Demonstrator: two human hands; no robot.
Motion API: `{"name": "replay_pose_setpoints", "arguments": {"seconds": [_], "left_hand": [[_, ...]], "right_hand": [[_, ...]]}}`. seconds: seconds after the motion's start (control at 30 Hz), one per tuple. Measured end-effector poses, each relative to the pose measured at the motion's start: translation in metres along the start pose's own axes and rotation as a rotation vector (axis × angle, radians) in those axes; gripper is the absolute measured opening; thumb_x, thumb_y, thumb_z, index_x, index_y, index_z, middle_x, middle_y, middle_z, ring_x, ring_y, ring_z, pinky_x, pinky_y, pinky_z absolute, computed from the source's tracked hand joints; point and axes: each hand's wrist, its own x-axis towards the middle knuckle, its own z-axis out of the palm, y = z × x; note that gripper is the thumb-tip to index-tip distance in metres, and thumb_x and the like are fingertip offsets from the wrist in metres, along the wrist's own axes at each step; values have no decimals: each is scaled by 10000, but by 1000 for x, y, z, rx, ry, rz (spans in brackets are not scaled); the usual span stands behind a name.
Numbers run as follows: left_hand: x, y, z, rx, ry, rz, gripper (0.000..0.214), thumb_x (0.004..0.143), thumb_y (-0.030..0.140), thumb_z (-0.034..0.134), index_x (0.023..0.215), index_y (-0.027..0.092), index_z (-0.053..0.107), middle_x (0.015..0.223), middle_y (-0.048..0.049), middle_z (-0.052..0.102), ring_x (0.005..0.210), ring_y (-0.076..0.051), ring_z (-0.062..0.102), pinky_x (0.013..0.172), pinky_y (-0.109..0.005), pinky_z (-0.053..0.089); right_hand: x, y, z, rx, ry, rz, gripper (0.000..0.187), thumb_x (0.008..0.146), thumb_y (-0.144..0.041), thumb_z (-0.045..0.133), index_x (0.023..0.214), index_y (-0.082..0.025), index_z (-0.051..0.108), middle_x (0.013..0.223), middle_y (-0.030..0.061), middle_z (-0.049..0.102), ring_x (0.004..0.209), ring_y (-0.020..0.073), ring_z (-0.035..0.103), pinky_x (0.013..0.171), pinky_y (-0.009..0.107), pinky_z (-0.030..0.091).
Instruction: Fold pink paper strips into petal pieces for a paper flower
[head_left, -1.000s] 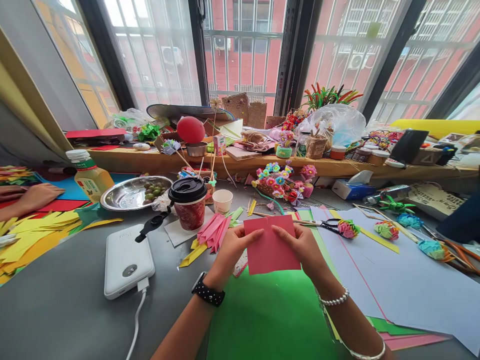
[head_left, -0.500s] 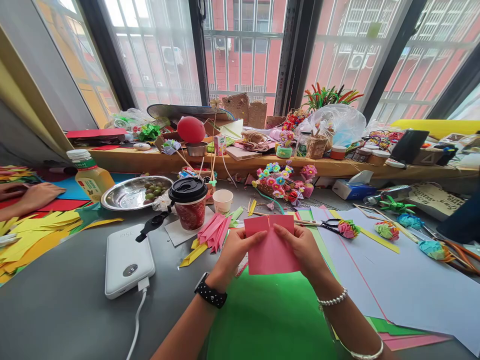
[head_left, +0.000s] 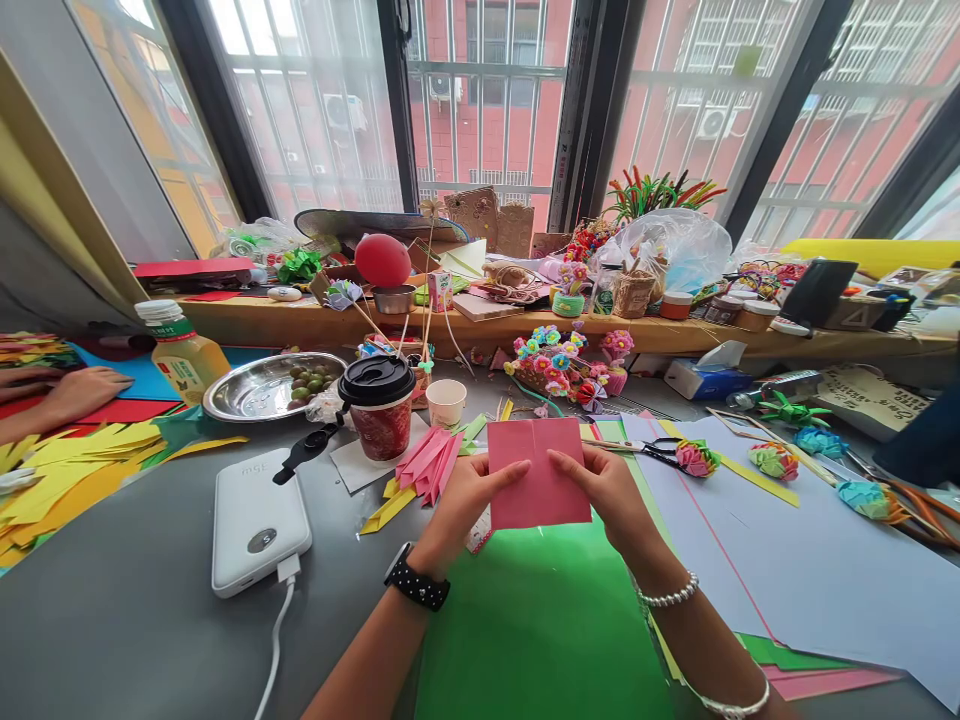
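A square of pink paper (head_left: 538, 495) with a faint crease down its middle is held up in front of me. My left hand (head_left: 476, 495) pinches its left edge, thumb on the near face. On the opposite edge my right hand (head_left: 604, 490) grips it the same way, the other fingers behind the sheet. Below the paper lies a green mat (head_left: 547, 630). Folded pink paper strips (head_left: 429, 465) rest just left of my left hand. Scissors (head_left: 652, 450) lie beyond my right hand, partly over white sheets (head_left: 795, 560).
To the left stand a white power bank (head_left: 259, 525) with a cable, a lidded coffee cup (head_left: 379, 420), a paper cup (head_left: 446, 405) and a metal dish (head_left: 240, 390) of fruit. Another person's hand (head_left: 86, 395) rests at the far left. Folded paper pieces (head_left: 776, 462) lie at right.
The pink paper has tilted, so its lower edge sits higher and its face looks darker. Both hands keep their hold, with little movement.
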Motion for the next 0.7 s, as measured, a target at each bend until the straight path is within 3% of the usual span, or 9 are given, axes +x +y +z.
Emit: {"name": "replay_pose_setpoints", "arguments": {"seconds": [0.37, 0.7], "left_hand": [[1, -4, 3, -18, 63, 44, 329, 588, 312, 667, 844, 106, 649, 746, -75, 655, 656, -153, 560, 562, -225, 420], [2, -11, 3, 7, 84, 95, 456, 555, 453, 645, 858, 113, 640, 756, -74, 652, 653, -168, 565, 561, -234, 422]], "right_hand": [[-1, 1, 3, 59, 19, 17, 284, 595, -390, 645, 725, -137, 655, 675, 35, 658, 569, 157, 567, 486, 236, 411], [-1, 4, 7, 165, 40, 69, 309, 565, -394, 663, 731, -133, 652, 727, 62, 666, 612, 187, 593, 545, 284, 459]]}}
